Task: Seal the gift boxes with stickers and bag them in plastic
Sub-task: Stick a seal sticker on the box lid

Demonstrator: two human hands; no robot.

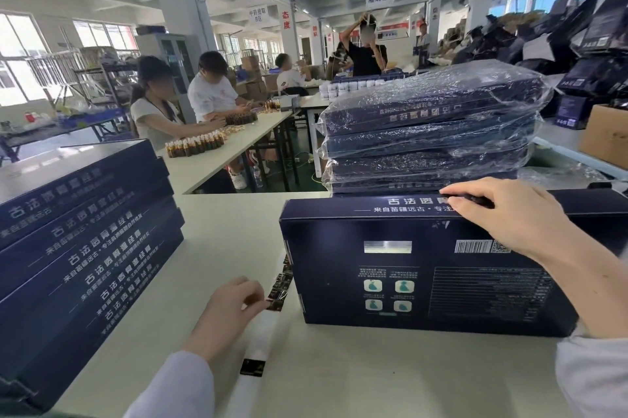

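Note:
A dark blue gift box (pixel 424 281) lies on the white table (pixel 221 230) in front of me, its printed back side up. My right hand (pixel 509 213) rests on its far top edge, fingers pressing a small dark sticker there. My left hand (pixel 234 308) is at the sticker strip (pixel 280 285) lying left of the box, fingertips pinching a dark sticker on it. The strip's white backing runs toward me and carries one more sticker (pixel 252 367).
A stack of unbagged blue boxes (pixel 85 247) stands at the left. Behind the box sits a stack of boxes wrapped in clear plastic (pixel 431 125). Seated people (pixel 210 91) work at a far table with small brown bottles (pixel 195 143). A cardboard carton (pixel 605 135) is at the right.

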